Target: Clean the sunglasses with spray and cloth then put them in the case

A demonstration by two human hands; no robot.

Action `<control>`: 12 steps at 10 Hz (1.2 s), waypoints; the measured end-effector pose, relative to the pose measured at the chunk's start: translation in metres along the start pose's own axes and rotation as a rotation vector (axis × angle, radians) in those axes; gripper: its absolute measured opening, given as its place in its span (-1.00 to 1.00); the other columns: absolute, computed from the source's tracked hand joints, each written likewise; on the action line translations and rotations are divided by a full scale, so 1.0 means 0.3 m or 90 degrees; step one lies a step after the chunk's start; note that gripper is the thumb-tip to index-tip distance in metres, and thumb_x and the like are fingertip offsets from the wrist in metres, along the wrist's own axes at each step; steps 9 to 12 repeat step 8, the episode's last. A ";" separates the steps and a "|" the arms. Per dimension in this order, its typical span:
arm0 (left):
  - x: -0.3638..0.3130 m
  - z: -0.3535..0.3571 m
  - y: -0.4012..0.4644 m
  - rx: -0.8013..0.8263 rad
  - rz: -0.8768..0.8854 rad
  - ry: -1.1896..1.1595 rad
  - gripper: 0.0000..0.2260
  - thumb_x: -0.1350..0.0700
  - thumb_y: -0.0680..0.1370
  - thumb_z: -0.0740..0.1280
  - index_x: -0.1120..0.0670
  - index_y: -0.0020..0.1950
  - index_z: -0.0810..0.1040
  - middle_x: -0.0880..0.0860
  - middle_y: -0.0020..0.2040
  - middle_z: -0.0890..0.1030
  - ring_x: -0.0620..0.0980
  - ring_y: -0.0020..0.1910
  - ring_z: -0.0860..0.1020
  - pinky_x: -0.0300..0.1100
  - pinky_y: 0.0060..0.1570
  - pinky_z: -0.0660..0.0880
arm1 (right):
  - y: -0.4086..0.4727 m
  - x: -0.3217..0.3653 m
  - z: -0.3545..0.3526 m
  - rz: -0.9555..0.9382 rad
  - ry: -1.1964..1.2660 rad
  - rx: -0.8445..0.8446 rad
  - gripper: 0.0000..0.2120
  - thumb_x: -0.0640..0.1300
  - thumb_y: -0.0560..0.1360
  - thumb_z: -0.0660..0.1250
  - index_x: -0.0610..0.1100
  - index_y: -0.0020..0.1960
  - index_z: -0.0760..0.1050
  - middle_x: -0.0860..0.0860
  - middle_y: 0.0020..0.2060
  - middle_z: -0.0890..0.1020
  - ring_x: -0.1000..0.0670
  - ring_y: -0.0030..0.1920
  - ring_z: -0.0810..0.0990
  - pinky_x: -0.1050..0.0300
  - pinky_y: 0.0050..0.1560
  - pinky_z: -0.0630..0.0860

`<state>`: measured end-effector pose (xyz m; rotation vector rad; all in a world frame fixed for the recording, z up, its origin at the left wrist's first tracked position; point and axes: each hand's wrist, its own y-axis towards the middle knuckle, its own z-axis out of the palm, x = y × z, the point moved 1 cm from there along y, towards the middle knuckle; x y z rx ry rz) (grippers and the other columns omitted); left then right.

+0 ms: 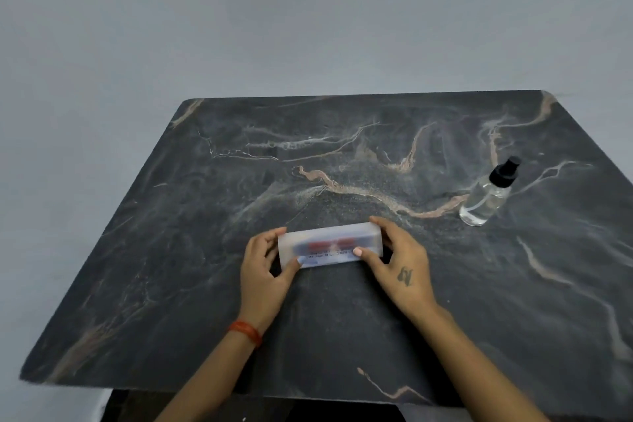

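Looking down from the head camera, we counted one case [329, 245], one spray bottle [486, 197] and two hands on a single dark marbled desk [205, 216].

The case was a frosted, see-through box lying lengthwise near the middle of the desk, closed as far as we could tell. Through its wall we made out a blurred red and dark shape, most likely the sunglasses [330, 245], though the plastic was too cloudy to be sure. Some small print ran along its near face, too smeared to read.

Our left hand [265, 279] held the left end of the case, the grip closed on it with fingers curled behind and the thumb against the front lower edge. Our right hand [399, 264] held the right end the same way, its grip closed on the case with the thumb pressed to the front face. A small dark mark showed on the back of that hand. One orange thread band [245, 331] circled the left wrist.

The spray bottle stood well apart, toward the far right of the desk. It was clear, with a black nozzle, and appeared tilted in the wide lens. Nothing lay between it and the case.

Behind the desk rose a plain grey wall [239, 17].
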<state>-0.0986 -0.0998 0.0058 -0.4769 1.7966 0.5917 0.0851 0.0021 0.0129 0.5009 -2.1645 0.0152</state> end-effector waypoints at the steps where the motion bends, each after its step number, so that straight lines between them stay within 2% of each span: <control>1: -0.028 0.038 -0.014 -0.001 -0.048 -0.012 -0.54 0.32 0.37 0.46 -0.14 0.09 0.47 0.05 0.16 0.51 -0.13 0.15 0.52 -0.19 0.18 0.48 | -0.009 -0.009 -0.043 0.046 0.011 0.002 -0.50 -0.06 0.39 0.48 -0.06 0.30 0.46 0.00 0.13 0.59 0.01 0.13 0.55 0.02 0.18 0.49; 2: -0.051 0.082 -0.025 0.025 -0.083 -0.012 -0.54 0.28 0.38 0.47 -0.16 0.13 0.47 0.01 0.20 0.52 -0.07 0.17 0.52 -0.10 0.19 0.47 | -0.029 -0.030 -0.091 0.088 -0.002 -0.007 -0.48 -0.05 0.40 0.48 -0.08 0.31 0.45 -0.03 0.15 0.59 -0.03 0.14 0.55 0.00 0.19 0.49; 3: -0.074 0.126 -0.031 0.052 -0.111 -0.017 -0.56 0.26 0.39 0.47 -0.08 0.17 0.47 0.04 0.21 0.53 -0.07 0.16 0.53 -0.06 0.20 0.48 | -0.048 -0.051 -0.137 0.109 -0.012 -0.017 -0.48 -0.03 0.40 0.47 -0.10 0.32 0.45 -0.04 0.14 0.60 -0.02 0.12 0.56 -0.01 0.18 0.50; 6: -0.139 0.203 -0.007 0.101 -0.130 0.059 -0.54 0.27 0.39 0.46 0.06 0.26 0.47 0.10 0.20 0.53 -0.03 0.13 0.54 -0.04 0.20 0.48 | -0.041 -0.070 -0.218 0.136 -0.038 -0.012 -0.47 -0.02 0.43 0.45 -0.14 0.33 0.43 -0.10 0.12 0.61 -0.08 0.11 0.57 -0.06 0.16 0.51; 8: -0.164 0.200 -0.012 0.132 -0.106 0.130 -0.49 0.18 0.40 0.47 0.06 0.32 0.41 0.09 0.27 0.46 -0.02 0.18 0.48 -0.04 0.23 0.46 | -0.026 -0.035 -0.246 0.124 -0.094 0.054 -0.33 0.01 0.47 0.40 -0.22 0.46 0.24 -0.19 0.31 0.44 -0.15 0.32 0.38 0.03 0.30 0.32; 12: -0.164 0.200 -0.012 0.132 -0.106 0.130 -0.49 0.18 0.40 0.47 0.06 0.32 0.41 0.09 0.27 0.46 -0.02 0.18 0.48 -0.04 0.23 0.46 | -0.026 -0.035 -0.246 0.124 -0.094 0.054 -0.33 0.01 0.47 0.40 -0.22 0.46 0.24 -0.19 0.31 0.44 -0.15 0.32 0.38 0.03 0.30 0.32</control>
